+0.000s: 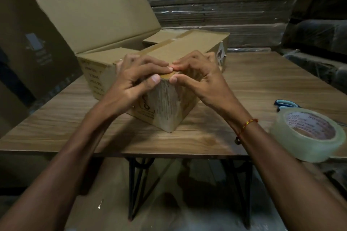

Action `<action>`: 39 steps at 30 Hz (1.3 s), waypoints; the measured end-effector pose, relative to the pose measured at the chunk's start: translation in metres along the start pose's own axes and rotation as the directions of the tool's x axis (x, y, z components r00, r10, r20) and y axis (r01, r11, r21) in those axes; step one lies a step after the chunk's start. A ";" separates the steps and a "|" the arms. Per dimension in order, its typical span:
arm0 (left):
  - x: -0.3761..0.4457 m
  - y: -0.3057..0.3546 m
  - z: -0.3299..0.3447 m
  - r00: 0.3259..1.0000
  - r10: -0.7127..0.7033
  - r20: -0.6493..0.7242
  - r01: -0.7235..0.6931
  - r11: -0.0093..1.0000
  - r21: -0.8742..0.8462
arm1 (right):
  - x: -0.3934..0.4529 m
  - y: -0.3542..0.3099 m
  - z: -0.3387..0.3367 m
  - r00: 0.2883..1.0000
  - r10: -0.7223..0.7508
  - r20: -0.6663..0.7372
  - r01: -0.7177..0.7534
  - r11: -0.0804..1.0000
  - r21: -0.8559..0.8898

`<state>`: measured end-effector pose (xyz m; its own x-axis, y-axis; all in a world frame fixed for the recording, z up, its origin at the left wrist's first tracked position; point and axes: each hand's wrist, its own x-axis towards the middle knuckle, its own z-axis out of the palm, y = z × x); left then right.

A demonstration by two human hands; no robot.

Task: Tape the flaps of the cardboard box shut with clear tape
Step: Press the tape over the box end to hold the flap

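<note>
While the left hand and right hand press curled fingers onto the near top corner of the cardboard box on the table, grasping nothing, uneven pressure could crease the tape there, and the tape roll rests apart.

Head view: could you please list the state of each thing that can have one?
Near box: flaps shut, tape running down its end.
Far box: one flap up, open.
Tape roll: lying flat on the table, untouched.
Scissors: lying beyond the roll.
Left hand: pressing the near box's top edge.
Right hand: pressing beside it.
</note>
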<state>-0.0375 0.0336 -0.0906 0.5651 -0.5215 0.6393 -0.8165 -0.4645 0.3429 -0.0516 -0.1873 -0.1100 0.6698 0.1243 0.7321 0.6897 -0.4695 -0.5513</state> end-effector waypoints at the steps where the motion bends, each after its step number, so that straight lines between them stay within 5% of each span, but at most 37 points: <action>1: -0.001 -0.004 0.001 1.000 0.002 -0.012 -0.002 1.000 -0.015 | -0.001 0.002 0.003 0.999 -0.033 -0.017 0.033 0.999 -0.024; 5: -0.003 -0.007 0.015 0.993 0.047 -0.109 -0.048 0.999 -0.001 | 0.000 0.006 0.000 0.991 -0.131 0.000 0.129 0.978 -0.163; 9: -0.009 -0.001 0.019 0.991 0.029 -0.133 -0.026 0.999 0.026 | 0.002 0.009 -0.008 0.967 -0.139 0.214 0.197 0.941 -0.276; 14: -0.010 0.003 0.001 0.997 -0.020 0.070 0.008 0.987 0.161 | 0.024 0.007 -0.016 0.867 -0.061 0.495 0.233 0.927 -0.294; 18: -0.007 0.003 -0.014 0.972 -0.042 0.231 -0.029 0.954 0.298 | 0.037 -0.009 -0.019 0.805 0.032 0.593 0.220 0.911 -0.348; 27: 0.002 0.025 -0.026 0.955 -0.144 0.261 0.050 0.941 0.335 | 0.076 -0.031 -0.042 0.650 0.012 0.760 0.280 0.926 -0.254; 33: 0.021 0.019 -0.045 0.910 -0.089 0.406 -0.066 0.933 0.353 | 0.067 -0.033 -0.050 0.654 0.184 0.734 0.055 0.956 -0.289; 35: 0.030 0.012 -0.051 0.874 -0.045 0.484 -0.145 0.926 0.347 | 0.049 -0.041 -0.054 0.761 0.263 0.592 -0.059 0.938 -0.341; 37: 0.042 0.005 -0.053 0.805 -0.036 0.592 -0.228 0.903 0.365 | 0.016 -0.057 -0.055 0.840 0.455 0.297 -0.395 0.887 -0.241; 39: 0.055 -0.001 -0.047 0.743 -0.048 0.667 -0.279 0.884 0.375 | -0.018 -0.083 -0.047 0.645 0.751 0.143 -0.760 0.649 0.019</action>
<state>-0.0111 0.0393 -0.0241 0.5382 -0.8428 -0.0006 -0.8353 -0.5333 -0.1335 -0.1337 -0.1922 -0.0588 0.9891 -0.1473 0.0008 -0.0562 -0.3828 -0.9221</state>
